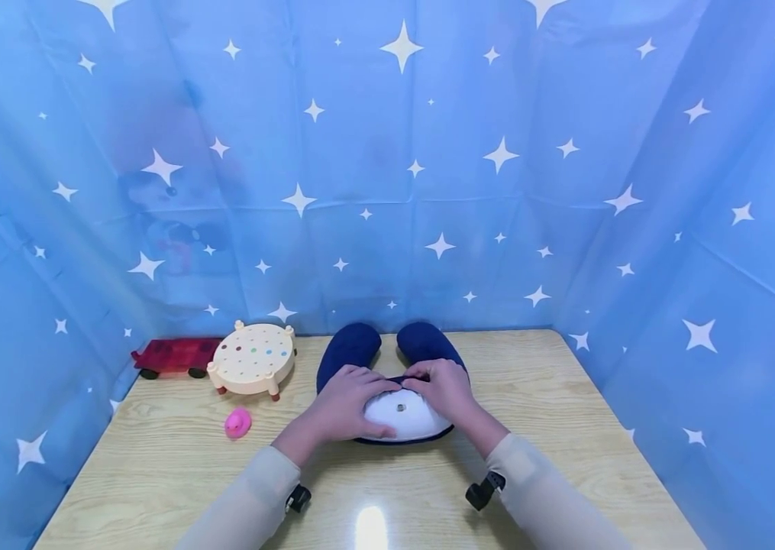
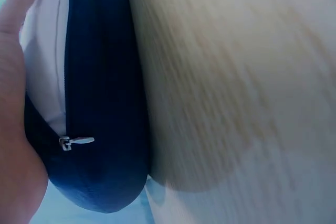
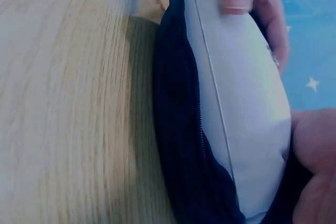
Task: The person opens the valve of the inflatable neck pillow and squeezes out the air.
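Note:
A navy U-shaped neck pillow [image 1: 349,347] lies on the table, its two arms pointing away from me. Its cover is unzipped along the near curve, and a white inner cushion [image 1: 380,418] with a small grey spot bulges out. The metal zipper pull [image 2: 76,141] hangs at one end of the opening in the left wrist view. My left hand [image 1: 346,402] grips the pillow's left side, thumb on the white part and fingers over the upper edge. With bent fingers my right hand [image 1: 447,388] pinches the navy cover's edge above the white part. Both hands' fingertips nearly meet.
To the left stands a cream round toy stool [image 1: 253,355] with coloured dots and short legs. Behind it is a red toy vehicle [image 1: 174,356] with black wheels. A small pink toy [image 1: 237,422] lies in front. Blue starry curtains [image 1: 373,153] border the wooden table [image 1: 552,397].

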Available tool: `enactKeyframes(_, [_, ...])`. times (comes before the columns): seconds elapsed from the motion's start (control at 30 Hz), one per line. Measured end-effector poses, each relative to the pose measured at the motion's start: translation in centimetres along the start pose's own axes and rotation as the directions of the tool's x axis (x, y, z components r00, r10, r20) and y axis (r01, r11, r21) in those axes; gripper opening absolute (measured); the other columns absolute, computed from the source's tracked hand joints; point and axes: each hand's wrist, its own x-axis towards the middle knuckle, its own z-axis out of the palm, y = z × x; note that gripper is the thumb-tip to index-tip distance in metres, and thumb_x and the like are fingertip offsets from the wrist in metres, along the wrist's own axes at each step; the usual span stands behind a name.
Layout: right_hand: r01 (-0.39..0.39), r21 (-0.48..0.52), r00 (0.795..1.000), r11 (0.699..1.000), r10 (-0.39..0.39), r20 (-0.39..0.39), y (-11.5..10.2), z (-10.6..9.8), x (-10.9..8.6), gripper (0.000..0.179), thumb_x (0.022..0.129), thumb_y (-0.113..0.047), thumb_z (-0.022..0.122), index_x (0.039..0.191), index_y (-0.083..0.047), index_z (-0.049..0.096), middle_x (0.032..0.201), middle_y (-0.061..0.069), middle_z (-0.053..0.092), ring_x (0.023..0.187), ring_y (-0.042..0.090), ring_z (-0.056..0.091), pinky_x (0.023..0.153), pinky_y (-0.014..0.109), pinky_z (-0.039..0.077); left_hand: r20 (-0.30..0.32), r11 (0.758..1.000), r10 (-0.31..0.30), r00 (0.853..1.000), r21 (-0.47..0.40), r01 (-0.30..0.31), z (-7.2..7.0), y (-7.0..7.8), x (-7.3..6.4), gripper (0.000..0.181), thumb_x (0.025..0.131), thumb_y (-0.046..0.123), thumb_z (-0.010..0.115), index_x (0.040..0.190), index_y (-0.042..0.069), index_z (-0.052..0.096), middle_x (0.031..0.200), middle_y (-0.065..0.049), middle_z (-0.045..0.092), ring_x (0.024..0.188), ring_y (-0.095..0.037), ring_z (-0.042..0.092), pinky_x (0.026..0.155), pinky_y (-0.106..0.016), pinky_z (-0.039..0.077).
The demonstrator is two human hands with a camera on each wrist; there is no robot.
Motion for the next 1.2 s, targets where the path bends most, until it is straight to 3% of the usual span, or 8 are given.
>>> enactKeyframes(0.2, [0.098,0.054,0.995,0.994,-0.097,-0.019,0.5,0.1,-0.9,0.012,0.097,-0.021,0.088,0.109,-0.022,0.088,0.104,-0.009,0.083,0.096,0.014,0.079,0.085,0.04,0.062,0.002,1.0,0.012,1.0,0.007,-0.012,0.1,-0.1,0.1,0.084,0.082,0.086,0.076,0.149,0.034,0.069,0.141,0.009,0.072,0.135,-0.016,0.063,0.119,-0.044,0.039])
enactKeyframes(0.4, [0.159,0.13,0.987,0.979,-0.158,-0.016,1.0,0.0,-2.2,0.019,0.101,-0.015,0.083,0.12,-0.019,0.084,0.118,-0.005,0.081,0.114,0.02,0.076,0.102,0.05,0.059,0.007,1.0,0.014,1.0,-0.024,-0.013,0.3,-0.3,0.2,0.081,0.081,0.083,0.08,0.145,0.033,0.071,0.139,0.011,0.074,0.132,-0.013,0.065,0.116,-0.044,0.042])
enactKeyframes(0.63, [0.338,0.114,0.941,0.934,-0.335,-0.041,1.0,0.1,-2.9,0.021,0.101,-0.013,0.082,0.122,-0.013,0.082,0.123,0.001,0.078,0.116,0.025,0.071,0.102,0.056,0.053,-0.013,0.996,-0.003,1.0,-0.089,0.002,0.4,-0.5,0.2,0.078,0.079,0.079,0.085,0.141,0.032,0.071,0.138,0.014,0.073,0.13,-0.014,0.064,0.116,-0.045,0.04])
enactKeyframes(0.83, [0.337,0.08,0.941,0.938,-0.337,-0.016,0.9,-0.1,-2.9,0.02,0.101,-0.016,0.082,0.121,-0.012,0.084,0.121,0.003,0.079,0.115,0.023,0.07,0.1,0.052,0.053,-0.039,0.993,0.01,0.999,-0.117,-0.015,0.6,-0.8,0.0,0.082,0.079,0.077,0.087,0.144,0.031,0.07,0.139,0.014,0.072,0.129,-0.015,0.064,0.117,-0.045,0.039])
enactKeyframes(1.03, [0.345,0.069,0.938,0.936,-0.345,-0.008,1.1,0.1,-2.8,0.019,0.101,-0.016,0.082,0.119,-0.012,0.084,0.12,0.004,0.079,0.112,0.022,0.069,0.098,0.052,0.052,-0.058,0.996,0.062,0.996,-0.054,-0.065,0.4,-0.8,-0.4,0.084,0.082,0.079,0.082,0.151,0.033,0.068,0.14,0.01,0.073,0.131,-0.016,0.064,0.114,-0.044,0.041])
enactKeyframes(1.2, [0.336,0.089,0.941,0.938,-0.337,-0.002,1.0,-0.1,-3.2,0.022,0.101,-0.016,0.083,0.122,-0.011,0.083,0.125,0.005,0.077,0.118,0.026,0.068,0.102,0.055,0.05,-0.042,0.998,0.061,0.997,-0.029,-0.063,0.6,-0.8,-0.2,0.082,0.083,0.08,0.081,0.151,0.034,0.069,0.141,0.009,0.073,0.132,-0.017,0.063,0.115,-0.044,0.041])
